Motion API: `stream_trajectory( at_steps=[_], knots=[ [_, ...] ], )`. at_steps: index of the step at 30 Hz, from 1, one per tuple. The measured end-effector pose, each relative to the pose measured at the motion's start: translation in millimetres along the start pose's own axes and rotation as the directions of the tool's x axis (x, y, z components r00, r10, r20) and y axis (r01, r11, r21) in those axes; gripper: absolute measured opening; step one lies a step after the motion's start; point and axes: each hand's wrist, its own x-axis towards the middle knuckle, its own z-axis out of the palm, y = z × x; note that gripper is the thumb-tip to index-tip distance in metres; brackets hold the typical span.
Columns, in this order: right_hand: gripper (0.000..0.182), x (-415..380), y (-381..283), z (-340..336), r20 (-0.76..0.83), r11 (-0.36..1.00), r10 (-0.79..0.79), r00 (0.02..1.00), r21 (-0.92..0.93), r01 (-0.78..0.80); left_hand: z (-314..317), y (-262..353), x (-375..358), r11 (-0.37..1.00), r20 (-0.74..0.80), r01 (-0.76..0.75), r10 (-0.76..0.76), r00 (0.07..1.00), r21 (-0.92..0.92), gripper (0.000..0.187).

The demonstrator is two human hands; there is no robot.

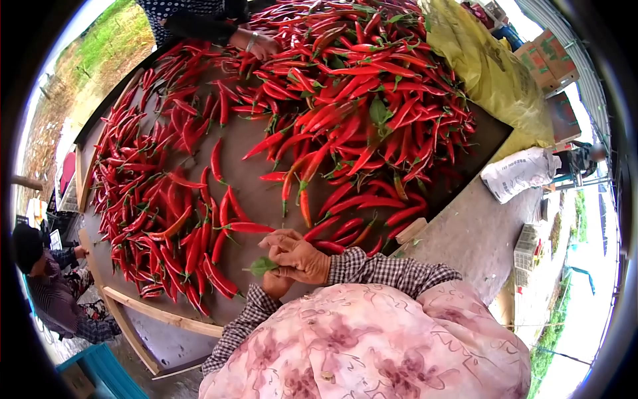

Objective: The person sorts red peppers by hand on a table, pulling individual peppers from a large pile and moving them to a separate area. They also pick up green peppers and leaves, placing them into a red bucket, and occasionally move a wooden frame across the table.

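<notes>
Both hands meet at the table's near edge, close to my body. My left hand (276, 284) is closed, and a green leaf (261, 266) sticks out from its fingertips. Over it, my right hand (302, 259) has its fingers curled in; what they hold, if anything, is hidden. Just beyond the right fingers lies a red chili pepper (249, 227) on the brown tabletop (256, 193). A loose spread of red chilies (159, 226) lies to the left. The larger heap of chilies (372, 100), with some green stems and leaves, rises ahead and to the right.
Across the table, another person's hand (262, 46) touches the heap. A second person (56, 286) is at the left edge. Wooden rails (163, 316) border the table. At right are a yellow sheet (502, 86), a white sack (522, 174) and cardboard boxes (548, 63).
</notes>
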Motion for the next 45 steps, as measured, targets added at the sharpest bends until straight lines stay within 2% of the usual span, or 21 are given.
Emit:
stream_trajectory(
  at_steps=[1,3,4,5,7,9,12,15,16,17,19,22,23,25,26,27,29,33,38,43,45],
  knots=[
    [0.02,5.0,-2.3,0.8,0.052,0.992,-0.064,0.997,-0.102,0.069,1.8,-0.5,-1.3,1.0,-0.011,-0.005,0.005,1.0,0.014,0.036],
    [0.021,6.6,-1.1,7.4,0.072,0.987,-0.07,0.995,-0.141,0.08,-4.6,-5.1,-6.5,0.939,-0.036,0.115,-0.134,0.99,-0.324,0.039],
    [0.022,5.3,4.6,12.6,0.05,0.981,-0.022,0.999,-0.193,0.031,-9.5,6.6,-5.3,0.967,-0.036,0.034,-0.044,0.998,-0.253,0.039],
    [0.023,4.2,11.4,16.5,0.024,0.969,0.027,0.999,-0.244,-0.02,-6.3,7.9,-10.4,0.92,-0.095,0.105,-0.152,0.984,-0.379,0.035],
    [0.024,6.1,14.2,13.7,0.08,0.983,0.063,0.995,-0.177,-0.048,-9.3,-13.2,-18.1,0.959,-0.11,0.098,-0.131,0.985,-0.264,0.027],
    [0.024,15.7,7.7,-4.3,0.171,0.987,0.105,0.98,-0.139,-0.082,-7.8,0.8,-12.4,0.794,-0.119,0.182,-0.304,0.945,-0.581,0.017],
    [0.021,43.5,34.5,-50.7,0.05,0.971,-0.045,0.998,-0.233,0.055,-12.6,-6.2,-12.7,0.818,-0.228,0.398,-0.517,0.825,-0.416,0.012],
    [0.018,80.5,72.4,-133.5,-0.231,0.633,-0.288,0.929,-0.774,0.004,-20.1,-50.4,-28.4,0.924,-0.393,0.379,-0.333,0.857,0.043,0.011],
    [0.025,87.1,75.7,-164.0,-0.373,0.615,-0.048,0.927,-0.742,-0.267,-21.6,-43.1,-26.9,0.926,-0.419,0.374,-0.321,0.849,0.048,0.011],
    [0.038,84.6,131.1,-191.8,-0.413,0.427,0.037,0.91,-0.817,-0.388,-22.1,-28.3,-24.3,0.885,-0.426,0.447,-0.356,0.832,0.132,0.014],
    [0.054,73.2,133.6,-213.1,-0.596,0.292,0.223,0.771,-0.714,-0.636,-25.8,-13.6,-22.8,0.828,-0.45,0.519,-0.389,0.804,0.211,0.017],
    [0.066,59.8,147.7,-203.6,-0.588,0.172,0.353,0.728,-0.724,-0.668,-28.3,-0.3,-15.1,0.668,-0.403,0.618,-0.475,0.783,0.414,0.031],
    [0.066,62.5,150.9,-207.7,-0.552,0.188,0.507,0.662,-0.679,-0.71,-28.9,3.5,-10.5,0.674,-0.401,0.613,-0.47,0.787,0.413,0.031],
    [0.065,60.2,152.4,-206.8,-0.531,0.26,0.498,0.685,-0.662,-0.702,-29.6,7.1,-6.2,0.56,-0.414,0.578,-0.403,0.816,0.594,0.028],
    [0.063,57.8,154.6,-200.6,-0.575,0.258,0.389,0.72,-0.682,-0.684,-32.4,-11.9,-9.2,0.645,-0.386,0.444,-0.24,0.891,0.622,0.036],
    [0.061,60.8,141.2,-192.9,-0.581,0.457,0.448,0.68,-0.505,-0.732,-35.9,-18.5,-5.7,0.65,-0.371,0.434,-0.242,0.897,0.624,0.036],
    [0.059,52.4,149.1,-176.2,-0.572,0.543,0.316,0.757,-0.545,-0.639,-32.4,-23.4,4.4,0.592,-0.306,0.166,0.144,0.941,0.788,0.051],
    [0.044,47.7,135.0,-150.7,-0.552,0.632,0.182,0.814,-0.569,-0.527,-30.1,-22.3,20.6,0.416,-0.113,0.142,-0.095,0.989,0.898,0.046],
    [0.039,51.7,97.5,-83.3,-0.477,0.718,0.244,0.845,-0.497,-0.488,-41.2,-60.0,18.2,0.482,0.012,-0.045,0.072,0.997,0.875,0.038],
    [0.034,53.6,61.0,-22.7,-0.103,0.877,0.145,0.984,-0.447,-0.176,-58.0,-44.1,2.5,0.689,-0.068,0.029,0.029,0.997,0.724,0.037],
    [0.038,55.8,48.7,-9.6,-0.094,0.93,0.283,0.955,-0.218,-0.297,-62.9,-42.2,-5.4,0.748,-0.118,0.11,-0.043,0.992,0.654,0.038]
  ],
)
